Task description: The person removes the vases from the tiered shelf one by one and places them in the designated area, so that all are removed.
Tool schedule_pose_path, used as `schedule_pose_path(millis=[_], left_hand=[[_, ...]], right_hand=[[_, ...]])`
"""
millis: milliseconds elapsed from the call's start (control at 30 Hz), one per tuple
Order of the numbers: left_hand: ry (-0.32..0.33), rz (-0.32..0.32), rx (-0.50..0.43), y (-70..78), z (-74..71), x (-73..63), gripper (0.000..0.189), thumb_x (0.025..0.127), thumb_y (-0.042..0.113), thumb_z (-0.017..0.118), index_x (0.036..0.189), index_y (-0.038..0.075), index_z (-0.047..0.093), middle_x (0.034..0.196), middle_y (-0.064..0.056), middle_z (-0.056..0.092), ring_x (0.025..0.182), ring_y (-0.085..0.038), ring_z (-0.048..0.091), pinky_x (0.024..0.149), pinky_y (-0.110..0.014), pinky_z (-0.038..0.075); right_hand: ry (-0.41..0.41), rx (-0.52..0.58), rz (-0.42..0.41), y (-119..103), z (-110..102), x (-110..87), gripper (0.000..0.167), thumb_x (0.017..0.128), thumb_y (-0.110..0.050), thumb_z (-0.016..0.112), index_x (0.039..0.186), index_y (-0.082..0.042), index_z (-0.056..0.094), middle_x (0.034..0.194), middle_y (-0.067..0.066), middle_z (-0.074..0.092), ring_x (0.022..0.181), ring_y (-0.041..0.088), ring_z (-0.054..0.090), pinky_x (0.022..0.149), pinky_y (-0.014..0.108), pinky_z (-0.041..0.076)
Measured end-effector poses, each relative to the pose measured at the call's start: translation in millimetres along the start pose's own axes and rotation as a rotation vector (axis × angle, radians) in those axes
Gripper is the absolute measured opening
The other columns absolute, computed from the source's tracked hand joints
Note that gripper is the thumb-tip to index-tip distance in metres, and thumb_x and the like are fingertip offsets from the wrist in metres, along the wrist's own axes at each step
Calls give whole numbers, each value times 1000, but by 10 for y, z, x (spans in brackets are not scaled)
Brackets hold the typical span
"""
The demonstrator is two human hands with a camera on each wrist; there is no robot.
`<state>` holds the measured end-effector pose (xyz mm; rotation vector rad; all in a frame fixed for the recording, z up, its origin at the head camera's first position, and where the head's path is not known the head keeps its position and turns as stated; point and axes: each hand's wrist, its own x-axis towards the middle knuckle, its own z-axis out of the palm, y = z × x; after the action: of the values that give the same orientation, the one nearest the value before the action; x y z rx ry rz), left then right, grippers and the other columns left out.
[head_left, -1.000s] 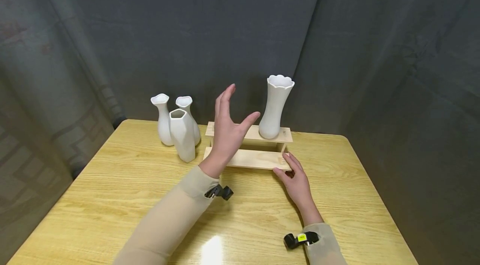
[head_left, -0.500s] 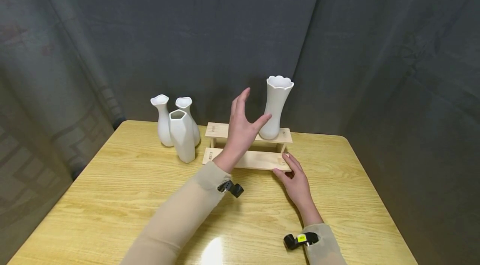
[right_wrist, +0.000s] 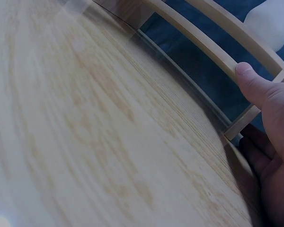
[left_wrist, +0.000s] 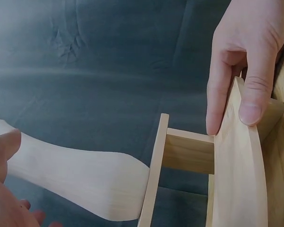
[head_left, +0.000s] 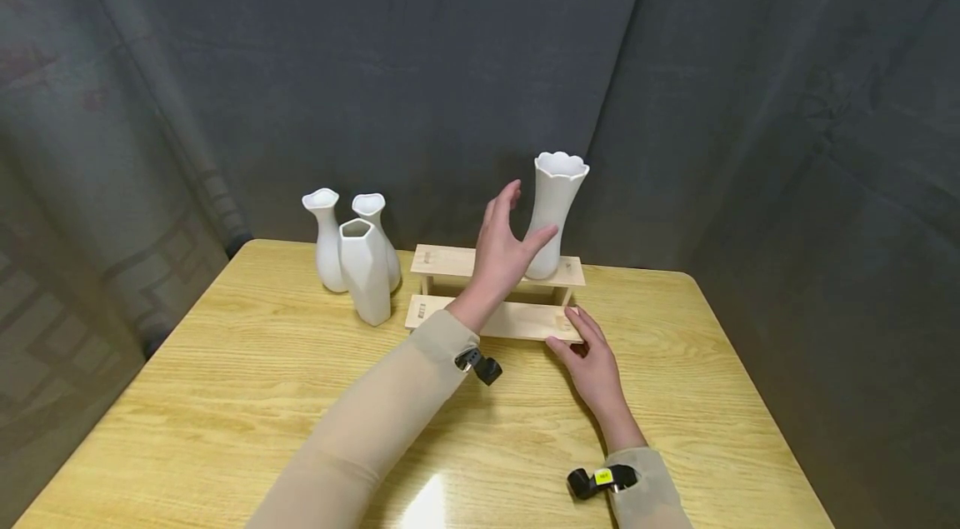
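A tall white vase (head_left: 555, 194) with a scalloped rim stands upright on the right part of the upper board of a two-step wooden stand (head_left: 525, 321). My left hand (head_left: 501, 256) is at the vase's left side, fingers and thumb spread apart. Its thumb overlaps the vase's body, and in the left wrist view it lies across the narrower part of the vase (left_wrist: 85, 175). Low at the stand's right end, my right hand (head_left: 597, 371) grips the lower board. The left wrist view shows that hand's thumb (left_wrist: 253, 101) pressed on the board's front edge, a finger on the other side.
Left of the stand, three white vases are grouped close together: a faceted one (head_left: 367, 275) in front, two with flared necks behind, one being the left vase (head_left: 327, 250). The wooden table (head_left: 225, 379) ends at a dark grey curtain (head_left: 420, 79).
My left hand has moved right, from over the stand's left half to the tall vase, its fingers still spread. The right hand keeps its grip in the same place.
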<state>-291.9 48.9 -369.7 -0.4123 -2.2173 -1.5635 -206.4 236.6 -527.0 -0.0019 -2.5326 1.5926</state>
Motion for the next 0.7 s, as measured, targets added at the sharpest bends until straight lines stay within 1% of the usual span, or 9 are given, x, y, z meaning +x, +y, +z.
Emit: schedule_pose_path(millis=[300,533,700], left_hand=[[-26,-39,-26,1,128,62,88,96,31,90,169,16,42,158,-9,56,147,-25,53,118,-50,48],[-40,-49,-53,-32,167,83,88,97,30,89,168,14,41,157,-13,57,146,-33,55,117,-54,47],[-44,-60,-38,-50,181,91,85,98,29,88,168,15,42,156,-12,59,144,-30,57,116,-53,49]], right_hand=[[5,-5,0,-3,4,-10,74,105,-32,80,169,-14,47,180,11,27,159,33,40,120,51,46],[4,-18,9,7,8,-1,75,105,-34,79,170,-16,46,180,11,27,159,33,39,120,51,46],[4,-17,9,9,5,3,75,105,-34,79,170,-16,46,181,10,27,160,33,39,120,51,46]])
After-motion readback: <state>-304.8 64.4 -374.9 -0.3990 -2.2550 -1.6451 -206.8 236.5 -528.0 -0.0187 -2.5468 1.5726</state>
